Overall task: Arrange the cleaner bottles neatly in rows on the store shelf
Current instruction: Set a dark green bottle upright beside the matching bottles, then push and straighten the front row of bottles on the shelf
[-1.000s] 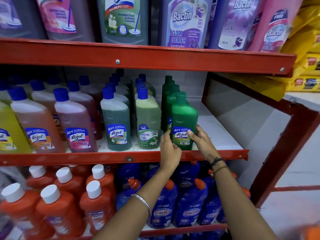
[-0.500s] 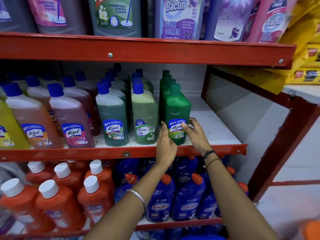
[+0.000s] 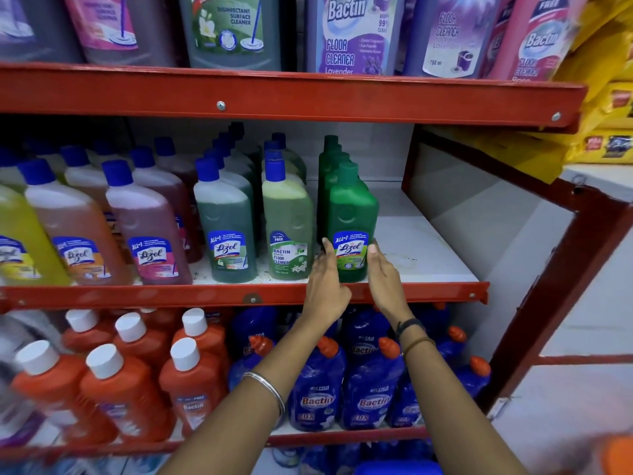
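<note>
Behind the front green bottle (image 3: pixel 352 214) its row runs back, each bottle hidden but for cap and shoulder. My left hand (image 3: pixel 327 282) covers that bottle's lower left corner; whether my palms press it I can't tell. Left of it, the yellow bottle (image 3: pixel 20 241) is blurred and cut by the edge. Above it, the big bottles (image 3: pixel 346 32) lose their tops to the frame.

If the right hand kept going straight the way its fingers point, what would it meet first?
The right hand points up and back along the right side of the front green Lizol bottle, which its fingertips seem to touch already. Beyond that is only bare shelf board, though depth is unclear.
</note>
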Demonstrator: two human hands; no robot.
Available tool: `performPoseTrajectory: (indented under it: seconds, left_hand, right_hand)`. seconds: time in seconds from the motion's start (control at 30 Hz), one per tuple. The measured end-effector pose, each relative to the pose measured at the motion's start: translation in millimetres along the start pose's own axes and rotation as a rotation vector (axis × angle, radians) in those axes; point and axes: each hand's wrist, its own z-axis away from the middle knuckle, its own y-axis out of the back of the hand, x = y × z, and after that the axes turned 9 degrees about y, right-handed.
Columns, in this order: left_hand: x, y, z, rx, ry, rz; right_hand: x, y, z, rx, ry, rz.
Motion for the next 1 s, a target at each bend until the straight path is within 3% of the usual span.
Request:
performPoseTrajectory:
  seconds: [0.33, 0.57, 0.63, 0.73, 0.77, 0.83, 0.9, 1.0]
  left_hand:
    - [3.9, 5.5, 24.1, 0.035, 0.014, -0.037]
    - [1.0, 7.7, 23.3, 0.011, -0.018, -0.058]
    - [-2.9, 10.5, 23.0, 0.034, -0.022, -0.012]
    - [-12.1, 22.9, 24.1, 0.295, -0.033, 0.163]
    - [-15.3, 30.0, 23.0, 0.377, -0.029, 0.234]
    - [-20.7, 45.5, 18.0, 0.416, 0.03, 0.353]
    - [-27.0, 58.5, 11.6, 0.329, 0.126, 0.407]
    - [-32.1, 68.2, 3.6, 0.188, 0.177, 0.422]
  right_hand:
    - [-11.2, 6.3, 9.1, 0.068, -0.077, -0.054]
    - [-18.7, 6.5, 12.3, 0.023, -0.09, 0.015]
    - [-19.7, 2.8, 16.9, 0.107, -0.066, 0.049]
    - [-34.7, -15.6, 38.8, 0.353, 0.216, 0.116]
    - [-41.1, -25.6, 43.7, 0.306, 0.291, 0.071]
    - [-52.1, -49.1, 48.4, 0.054, 0.277, -0.005]
    - [-57.4, -70.9, 43.4, -0.144, 0.152, -0.009]
    - [-61.1, -90.1, 29.1, -0.236, -0.003, 0.034]
